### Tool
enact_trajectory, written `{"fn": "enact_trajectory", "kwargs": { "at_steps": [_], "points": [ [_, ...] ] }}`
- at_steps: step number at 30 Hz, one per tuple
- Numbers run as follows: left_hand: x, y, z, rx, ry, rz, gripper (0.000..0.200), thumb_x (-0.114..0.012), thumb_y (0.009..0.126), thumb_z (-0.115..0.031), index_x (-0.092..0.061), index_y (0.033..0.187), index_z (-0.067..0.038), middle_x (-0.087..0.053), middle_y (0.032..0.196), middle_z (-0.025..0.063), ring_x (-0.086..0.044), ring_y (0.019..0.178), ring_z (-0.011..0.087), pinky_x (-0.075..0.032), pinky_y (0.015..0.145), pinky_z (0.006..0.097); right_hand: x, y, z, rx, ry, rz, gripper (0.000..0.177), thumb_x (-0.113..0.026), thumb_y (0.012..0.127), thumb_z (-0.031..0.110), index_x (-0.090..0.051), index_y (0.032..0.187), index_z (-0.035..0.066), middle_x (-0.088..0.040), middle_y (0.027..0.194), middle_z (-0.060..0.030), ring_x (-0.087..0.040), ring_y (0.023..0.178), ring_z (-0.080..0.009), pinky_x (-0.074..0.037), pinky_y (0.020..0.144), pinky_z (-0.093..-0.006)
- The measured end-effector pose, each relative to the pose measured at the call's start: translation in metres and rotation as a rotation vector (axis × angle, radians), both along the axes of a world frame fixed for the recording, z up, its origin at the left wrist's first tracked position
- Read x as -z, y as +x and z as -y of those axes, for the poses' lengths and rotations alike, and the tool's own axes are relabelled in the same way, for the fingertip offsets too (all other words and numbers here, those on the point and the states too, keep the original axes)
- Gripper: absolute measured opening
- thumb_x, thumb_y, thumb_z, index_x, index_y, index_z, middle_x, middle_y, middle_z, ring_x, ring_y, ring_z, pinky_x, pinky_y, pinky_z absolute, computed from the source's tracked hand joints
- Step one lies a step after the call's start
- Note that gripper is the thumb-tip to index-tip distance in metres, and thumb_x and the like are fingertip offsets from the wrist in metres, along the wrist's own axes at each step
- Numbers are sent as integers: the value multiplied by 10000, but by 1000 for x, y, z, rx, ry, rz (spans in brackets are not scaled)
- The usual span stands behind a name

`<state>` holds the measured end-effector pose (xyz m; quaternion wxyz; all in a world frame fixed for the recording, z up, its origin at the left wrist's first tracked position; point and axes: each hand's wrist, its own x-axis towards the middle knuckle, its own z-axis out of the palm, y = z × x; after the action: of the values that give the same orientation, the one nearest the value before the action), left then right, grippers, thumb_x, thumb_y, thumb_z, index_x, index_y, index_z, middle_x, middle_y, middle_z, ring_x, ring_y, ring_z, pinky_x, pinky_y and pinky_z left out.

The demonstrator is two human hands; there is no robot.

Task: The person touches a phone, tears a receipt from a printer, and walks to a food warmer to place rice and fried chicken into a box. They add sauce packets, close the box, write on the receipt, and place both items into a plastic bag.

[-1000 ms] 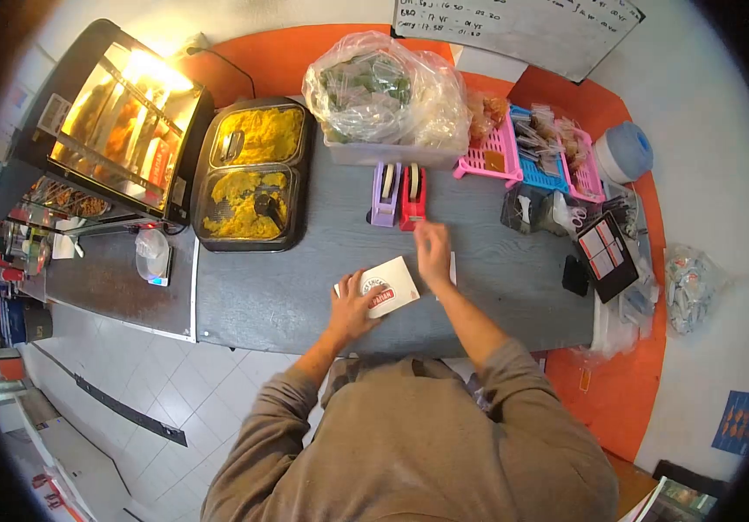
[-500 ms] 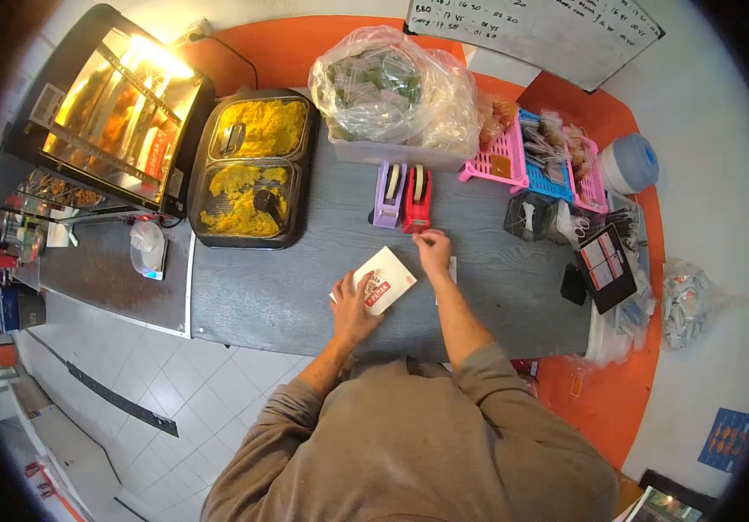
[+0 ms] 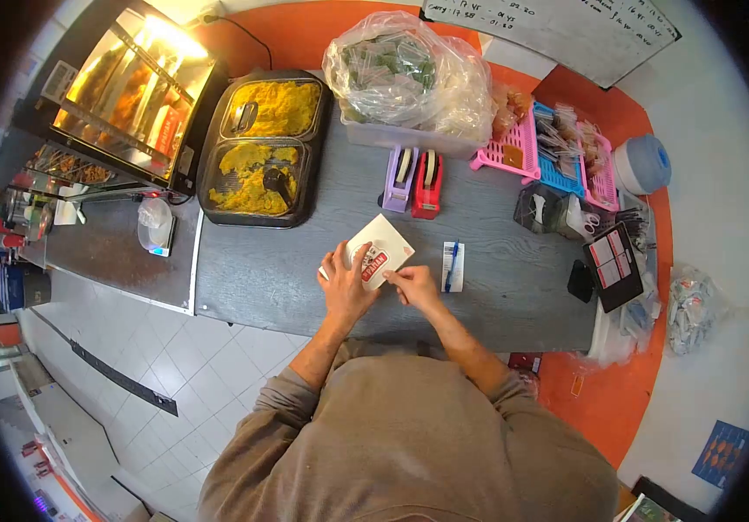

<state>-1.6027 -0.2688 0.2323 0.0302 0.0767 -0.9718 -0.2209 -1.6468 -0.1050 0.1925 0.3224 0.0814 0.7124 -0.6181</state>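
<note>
A white cardboard box (image 3: 380, 244) with a red printed logo sits at a tilt on the dark counter in front of me. My left hand (image 3: 350, 283) grips it from the left, fingers laid across its top. At the lower right edge of the box, my right hand (image 3: 416, 285) pinches with thumb and forefinger; whatever is between them is too small to make out. Beyond the box stand a purple tape dispenser (image 3: 399, 181) and a red tape dispenser (image 3: 427, 185). Right of my right hand lies a white paper slip (image 3: 452, 280) with a blue pen (image 3: 452, 266) on it.
Two yellow rice trays in a black warmer (image 3: 303, 204) stand left, beside a lit display case (image 3: 130, 96). A tub (image 3: 409, 139) with bagged greens is at the back. Pink and blue baskets (image 3: 557, 174) and a tablet-like stand (image 3: 611, 265) occupy the right.
My right hand has come back from the red tape dispenser to the box's lower right edge. The paper slip and pen beside it are now uncovered. My left hand stays on the box.
</note>
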Motion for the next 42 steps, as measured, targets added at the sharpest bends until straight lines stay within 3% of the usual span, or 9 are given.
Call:
{"fn": "enact_trajectory", "kwargs": {
  "at_steps": [4, 6, 10, 15, 20, 24, 28, 38, 42],
  "points": [
    [16, 8, 17, 53, 496, 78, 1013, -874, 491, -196, -407, 1389, -180, -443, 1343, 173, -397, 1235, 395, -380, 999, 505, -4, 12, -22, -84, -24, -97, 395, -751, 842, 331, -632, 667, -4, -556, 518, -40, -485, 383, -112, -361, 358, -285],
    [30, 12, 16, -48, 1144, 254, 972, -854, 527, -210, -394, 1376, -97, -504, 1277, 194, -457, 1190, 383, -396, 1008, 458, 13, 16, -39, -139, 201, -351, 386, -761, 824, 332, -632, 686, -4, -575, 533, -55, -510, 402, -146, -388, 387, -309],
    [66, 28, 14, -123, 846, 168, 973, -836, 554, -245, -366, 1392, -93, -486, 1296, 205, -433, 1229, 384, -319, 1078, 473, 50, 28, -86, 64, 451, -617, 345, -793, 756, 328, -657, 770, 11, -636, 678, -110, -620, 634, -260, -481, 589, -375],
    [22, 21, -29, -286, 42, 281, 1060, -825, 548, -630, -375, 1408, -206, -439, 1301, 191, -381, 1238, 386, -337, 1029, 513, 51, 18, -125, 279, 883, -543, 288, -798, 726, 296, -682, 827, 53, -635, 930, -152, -584, 954, -316, -468, 806, -415],
    [44, 12, -30, -248, 182, 217, 940, -796, 662, -560, -378, 1394, -144, -478, 1244, 205, -483, 1135, 389, -431, 917, 480, 103, -12, -136, 200, 651, -288, 263, -813, 689, 265, -703, 748, 34, -659, 827, -146, -601, 887, -326, -477, 798, -419],
    [96, 25, -36, -164, 405, -183, 841, -777, 772, -426, -361, 1370, -5, -533, 1037, 191, -562, 941, 302, -468, 828, 437, 90, -6, -134, 311, 843, -615, 240, -809, 677, 230, -706, 719, 17, -677, 755, -166, -652, 750, -332, -511, 727, -416],
    [64, 31, -48, -247, 798, 73, 731, -772, 810, -247, -372, 1354, 34, -522, 973, 127, -564, 817, 195, -501, 718, 343, 91, -15, -130, 120, 791, -330, 233, -799, 680, 211, -710, 746, 5, -687, 754, -195, -681, 747, -347, -528, 715, -437],
    [111, 56, -24, -6, 818, 13, 669, -746, 821, -160, -385, 1360, 1, -539, 1111, 147, -613, 889, 221, -525, 771, 350, 56, -4, -101, 318, 833, -377, 180, -703, 705, 79, -680, 837, -40, -669, 881, -282, -662, 878, -429, -534, 798, -464],
    [107, 62, -18, -41, 906, 118, 633, -747, 812, -187, -440, 1336, -8, -526, 1166, 186, -563, 987, 273, -489, 860, 371, 112, -21, -111, 366, 892, -276, 196, -770, 656, 78, -667, 789, -23, -681, 765, -215, -682, 829, -370, -537, 784, -432]
  ]
}}
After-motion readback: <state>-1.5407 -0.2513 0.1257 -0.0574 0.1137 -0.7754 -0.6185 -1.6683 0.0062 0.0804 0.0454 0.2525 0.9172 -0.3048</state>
